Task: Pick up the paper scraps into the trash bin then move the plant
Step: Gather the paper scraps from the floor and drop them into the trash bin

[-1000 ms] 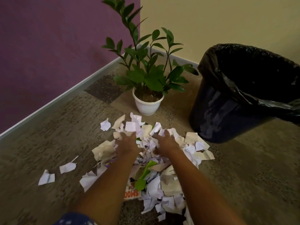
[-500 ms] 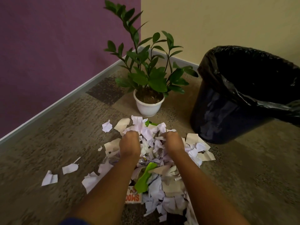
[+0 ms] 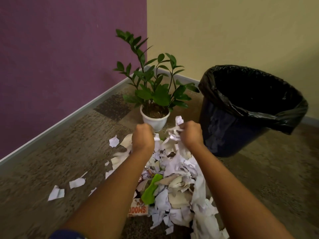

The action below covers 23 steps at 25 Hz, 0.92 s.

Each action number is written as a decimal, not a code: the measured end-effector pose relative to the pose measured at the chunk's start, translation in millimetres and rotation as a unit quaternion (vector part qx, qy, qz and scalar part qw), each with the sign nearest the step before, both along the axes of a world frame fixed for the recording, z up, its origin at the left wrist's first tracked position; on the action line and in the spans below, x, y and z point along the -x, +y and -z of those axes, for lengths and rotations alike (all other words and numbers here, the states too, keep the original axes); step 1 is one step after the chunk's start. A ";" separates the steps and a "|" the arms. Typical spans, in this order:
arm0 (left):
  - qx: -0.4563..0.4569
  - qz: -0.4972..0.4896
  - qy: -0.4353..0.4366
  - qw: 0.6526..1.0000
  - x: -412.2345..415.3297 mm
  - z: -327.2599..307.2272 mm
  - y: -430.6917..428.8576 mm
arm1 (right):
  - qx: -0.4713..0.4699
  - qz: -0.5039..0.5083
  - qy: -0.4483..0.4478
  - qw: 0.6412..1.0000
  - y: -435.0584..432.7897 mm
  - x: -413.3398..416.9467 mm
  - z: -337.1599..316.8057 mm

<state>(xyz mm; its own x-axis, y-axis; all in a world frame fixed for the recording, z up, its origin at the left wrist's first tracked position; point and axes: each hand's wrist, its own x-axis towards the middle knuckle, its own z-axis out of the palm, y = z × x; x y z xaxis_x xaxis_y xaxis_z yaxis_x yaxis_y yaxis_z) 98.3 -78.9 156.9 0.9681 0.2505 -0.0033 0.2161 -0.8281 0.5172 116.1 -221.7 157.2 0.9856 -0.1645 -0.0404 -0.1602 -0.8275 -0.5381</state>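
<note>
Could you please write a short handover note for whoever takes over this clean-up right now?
Right hand: raised, grips a bunch of paper scraps.
Left hand: raised, fingers curled, apparently round more scraps.
The pile lies on the carpet between the arms, with loose bits to its left. The black-lined trash bin stands on the right. The plant stands in the corner behind the pile.
Done: one handful lifted.
Left: drop it in the bin, clear the rest, then move the plant.
</note>
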 end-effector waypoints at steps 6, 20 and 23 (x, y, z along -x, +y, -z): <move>0.104 -0.018 -0.093 0.990 -8.4 -64.8 -18.2 | -0.107 0.050 -0.057 0.991 -28.6 -13.3 -71.7; 0.205 0.014 -0.212 0.955 -46.7 -182.3 -97.9 | -0.233 0.159 -0.152 0.947 -143.1 -60.4 -189.7; 0.252 0.011 -0.211 0.944 -58.9 -191.5 -116.8 | -0.195 0.217 -0.146 0.945 -169.0 -68.8 -180.0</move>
